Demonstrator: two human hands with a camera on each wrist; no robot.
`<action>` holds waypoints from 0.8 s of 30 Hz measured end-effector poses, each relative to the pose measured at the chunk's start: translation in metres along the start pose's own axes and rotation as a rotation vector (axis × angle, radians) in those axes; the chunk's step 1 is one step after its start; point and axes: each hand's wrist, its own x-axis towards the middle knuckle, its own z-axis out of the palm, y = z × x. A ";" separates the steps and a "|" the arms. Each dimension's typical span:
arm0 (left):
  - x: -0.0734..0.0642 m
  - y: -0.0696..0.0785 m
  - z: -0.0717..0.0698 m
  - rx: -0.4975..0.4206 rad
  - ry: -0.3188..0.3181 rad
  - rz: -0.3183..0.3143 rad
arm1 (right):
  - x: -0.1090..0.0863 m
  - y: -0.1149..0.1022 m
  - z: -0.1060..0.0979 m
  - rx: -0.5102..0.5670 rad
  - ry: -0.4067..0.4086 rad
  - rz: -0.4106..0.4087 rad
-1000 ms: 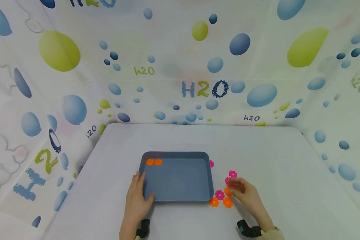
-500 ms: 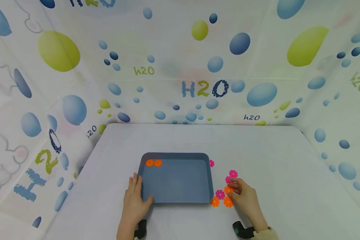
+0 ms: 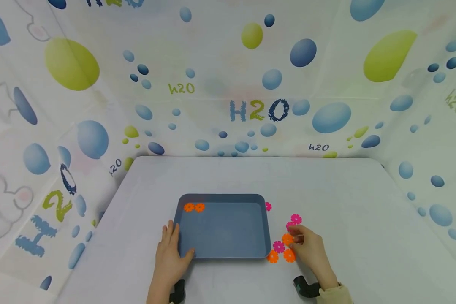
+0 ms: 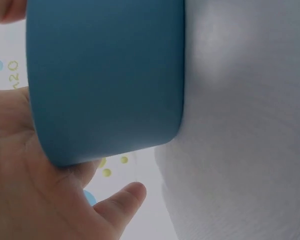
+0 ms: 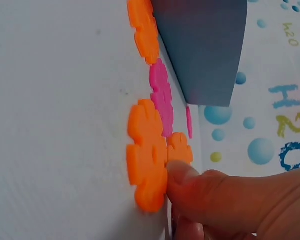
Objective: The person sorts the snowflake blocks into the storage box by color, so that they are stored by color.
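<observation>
A grey-blue rectangular tray lies on the white table, with two orange flower-shaped pieces side by side in its far left corner. My left hand rests along the tray's left side, fingers extended and thumb by the near left corner. To the right of the tray, my right hand pinches the edge of an orange flower-shaped piece between thumb and fingers; the fingertips are partly hidden. Close by lie two more orange pieces and a pink flower-shaped piece.
Two more pink pieces lie just beyond my right hand, one partly covered by its fingers. Another pink piece sits against the tray's right side. A printed cloth hangs behind and beside the table.
My right hand has closed in on the orange piece, which has shifted slightly left and away. My left hand has slid a little left and stays at the tray.
</observation>
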 end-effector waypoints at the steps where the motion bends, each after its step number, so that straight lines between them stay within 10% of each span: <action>1: 0.000 0.000 0.000 -0.002 0.000 0.001 | 0.000 0.000 0.000 -0.003 -0.004 0.001; 11: 0.000 -0.001 -0.001 -0.035 -0.003 -0.002 | 0.002 0.003 -0.004 -0.031 -0.070 0.042; 24: -0.001 -0.004 0.001 -0.082 0.086 0.084 | 0.044 -0.037 -0.013 0.618 -0.132 0.107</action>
